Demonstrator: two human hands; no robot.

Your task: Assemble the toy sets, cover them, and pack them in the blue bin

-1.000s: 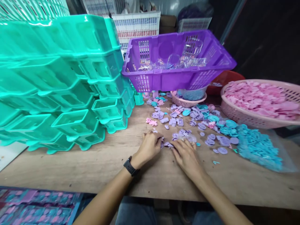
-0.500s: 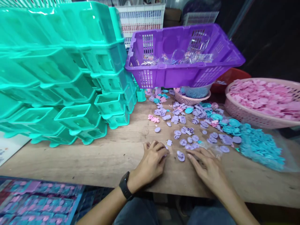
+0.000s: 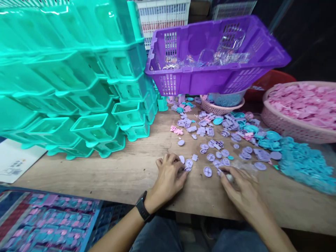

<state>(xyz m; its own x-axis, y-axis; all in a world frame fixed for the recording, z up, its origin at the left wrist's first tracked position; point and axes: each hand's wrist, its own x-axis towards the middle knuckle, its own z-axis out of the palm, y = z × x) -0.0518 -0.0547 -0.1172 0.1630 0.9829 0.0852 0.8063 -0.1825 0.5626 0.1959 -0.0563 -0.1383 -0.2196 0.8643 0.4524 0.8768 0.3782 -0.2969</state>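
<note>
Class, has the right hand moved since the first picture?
Yes: the right hand has moved rightward and nearer the person, judged against the stacked green bins.

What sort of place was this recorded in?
Likely a workshop or small factory handling plastic parts: stacked teal bins, loose lilac pieces scattered over a wooden table, and a perforated basket heaped with pink pieces.

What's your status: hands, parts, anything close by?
Left hand at purple discs; right hand at purple piece; loose disc between; clear plastic beside right hand.
</note>
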